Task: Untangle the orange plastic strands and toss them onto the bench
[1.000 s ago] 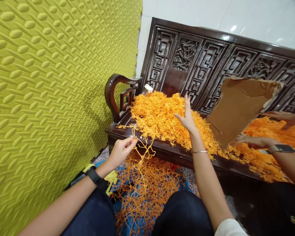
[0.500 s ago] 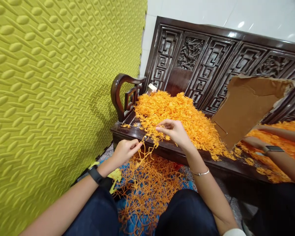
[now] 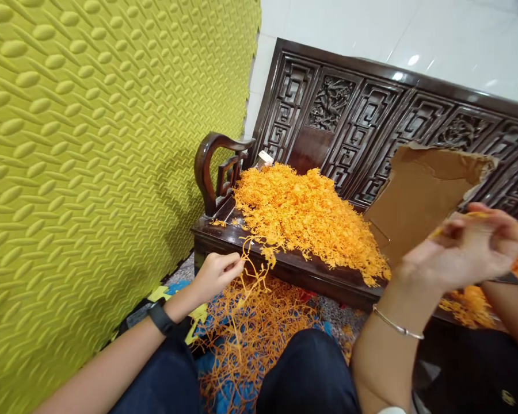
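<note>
Left hand (image 3: 219, 276), in front of the bench (image 3: 311, 150) near its left end: thumb and fingertips pinched together on a branching orange strand (image 3: 255, 278), which spreads before the front edge of the bench; whether its frilled tips touch the seat cannot be told. A black wristband (image 3: 162, 319) encircles this wrist. Right hand (image 3: 466, 247), raised toward the right part of the bench: fingers curled and partly blurred, with an orange streak across them; whether they are clamped on a piece cannot be told. A thin bracelet (image 3: 397, 329) circles the forearm. Just beside it, before the same part of the bench, a co-worker's forearm (image 3: 511, 305) is partly hidden.

On the left part of the bench seat lies a large pile of frilly orange pieces (image 3: 302, 213); a second orange heap (image 3: 470, 307) lies farther right along the bench. Between them, a torn cardboard sheet (image 3: 427, 190) leans toward the carved bench back. A white-capped container (image 3: 265, 158) stands tilted beside the left armrest of the bench. Below the front edge of the bench, thin orange stems (image 3: 263, 328) lie tangled over blue material (image 3: 205, 363). Left of the bench rises a yellow textured mat (image 3: 112, 144); behind it, a white tiled wall (image 3: 349, 34).
</note>
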A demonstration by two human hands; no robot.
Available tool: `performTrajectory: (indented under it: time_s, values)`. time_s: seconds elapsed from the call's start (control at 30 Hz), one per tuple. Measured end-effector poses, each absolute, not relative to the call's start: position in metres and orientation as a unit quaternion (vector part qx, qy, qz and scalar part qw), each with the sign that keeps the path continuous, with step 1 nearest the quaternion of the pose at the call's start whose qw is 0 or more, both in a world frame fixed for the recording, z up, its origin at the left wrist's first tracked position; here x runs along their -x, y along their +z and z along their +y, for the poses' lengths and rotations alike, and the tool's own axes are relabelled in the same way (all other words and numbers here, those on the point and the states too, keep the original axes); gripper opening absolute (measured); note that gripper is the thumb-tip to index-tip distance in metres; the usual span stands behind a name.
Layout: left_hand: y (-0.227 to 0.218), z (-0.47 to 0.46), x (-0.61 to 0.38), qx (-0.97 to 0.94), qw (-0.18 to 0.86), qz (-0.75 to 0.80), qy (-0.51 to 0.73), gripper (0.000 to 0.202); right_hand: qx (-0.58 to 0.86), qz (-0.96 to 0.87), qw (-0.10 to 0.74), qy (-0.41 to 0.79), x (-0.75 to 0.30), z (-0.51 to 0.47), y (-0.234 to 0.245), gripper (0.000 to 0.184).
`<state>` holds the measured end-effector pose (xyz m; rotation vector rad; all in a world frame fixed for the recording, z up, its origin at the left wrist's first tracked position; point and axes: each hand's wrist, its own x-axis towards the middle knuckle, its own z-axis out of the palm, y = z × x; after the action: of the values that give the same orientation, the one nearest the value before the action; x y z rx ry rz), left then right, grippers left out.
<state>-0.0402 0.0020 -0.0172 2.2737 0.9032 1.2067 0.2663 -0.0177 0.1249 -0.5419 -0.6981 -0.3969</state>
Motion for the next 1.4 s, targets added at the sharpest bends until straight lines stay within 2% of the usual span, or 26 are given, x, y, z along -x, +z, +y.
performTrajectory:
  time_s: [0.1,0.17,0.27,0.33,0.4,0.47,0.53,0.63,0.7,0.87,1.03,1.27,1.4]
  values:
    - [-0.019,0.006,0.04,-0.818,0.215,0.336,0.414,0.033,0.234,-0.34,0.843,-0.346,-0.252,-0.011,0.126,0.008]
    - [-0.018,0.007,0.039,-0.82,0.212,0.335,0.413,0.033,0.303,-0.429,0.769,-0.365,-0.236,0.01,0.116,0.019]
    - [-0.016,0.006,0.039,-0.821,0.205,0.332,0.418,0.034,0.479,-0.641,0.561,-0.21,-0.221,0.046,0.091,0.052]
    - [-0.016,0.006,0.04,-0.819,0.202,0.332,0.422,0.034,0.54,-0.695,0.467,-0.091,-0.218,0.057,0.073,0.069]
    - [-0.015,0.007,0.041,-0.817,0.2,0.333,0.426,0.035,0.542,-0.717,0.438,0.031,-0.213,0.054,0.059,0.066]
    - [-0.015,0.008,0.041,-0.815,0.198,0.334,0.43,0.036,0.495,-0.739,0.424,0.17,-0.205,0.041,0.052,0.049]
    - [-0.014,0.009,0.041,-0.814,0.196,0.335,0.432,0.036,0.433,-0.757,0.403,0.276,-0.194,0.026,0.05,0.039]
    - [-0.013,0.009,0.04,-0.815,0.196,0.337,0.428,0.036,0.394,-0.781,0.352,0.331,-0.181,0.009,0.054,0.033]
    - [-0.013,0.01,0.039,-0.814,0.198,0.336,0.43,0.036,0.397,-0.79,0.319,0.342,-0.177,0.003,0.055,0.037]
    - [-0.013,0.01,0.041,-0.811,0.199,0.334,0.437,0.037,0.37,-0.745,0.382,0.402,-0.183,0.001,0.055,0.022]
    - [-0.013,0.011,0.043,-0.811,0.195,0.334,0.438,0.036,0.328,-0.711,0.411,0.467,-0.198,0.002,0.054,0.029]
    - [-0.011,0.011,0.045,-0.81,0.196,0.339,0.436,0.037,0.254,-0.719,0.422,0.49,-0.212,0.005,0.051,0.042]
    - [-0.008,0.01,0.047,-0.803,0.191,0.341,0.45,0.037,0.284,-0.695,0.448,0.486,-0.219,0.001,0.053,0.031]
